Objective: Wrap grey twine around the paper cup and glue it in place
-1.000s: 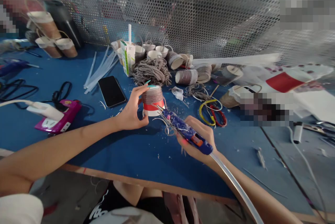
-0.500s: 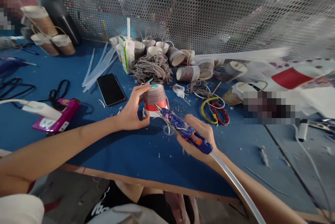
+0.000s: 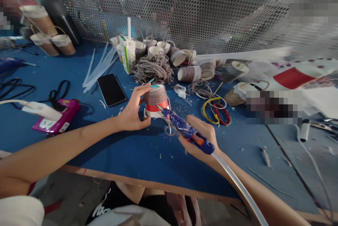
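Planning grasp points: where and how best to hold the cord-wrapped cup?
Probably hold the cup by its top and lower wall, from the left: cord wraps only the upper wall, and the glue gun points in from the right.

Past the left hand [image 3: 132,111] and right hand [image 3: 208,131] I see a perforated metal screen [image 3: 211,14] behind the blue tabletop [image 3: 126,152], light glinting off it. Below both hands, a brown edge [image 3: 116,176] runs above dim grey floor [image 3: 66,194]; a dark seam [image 3: 293,165] lies right of the right hand.
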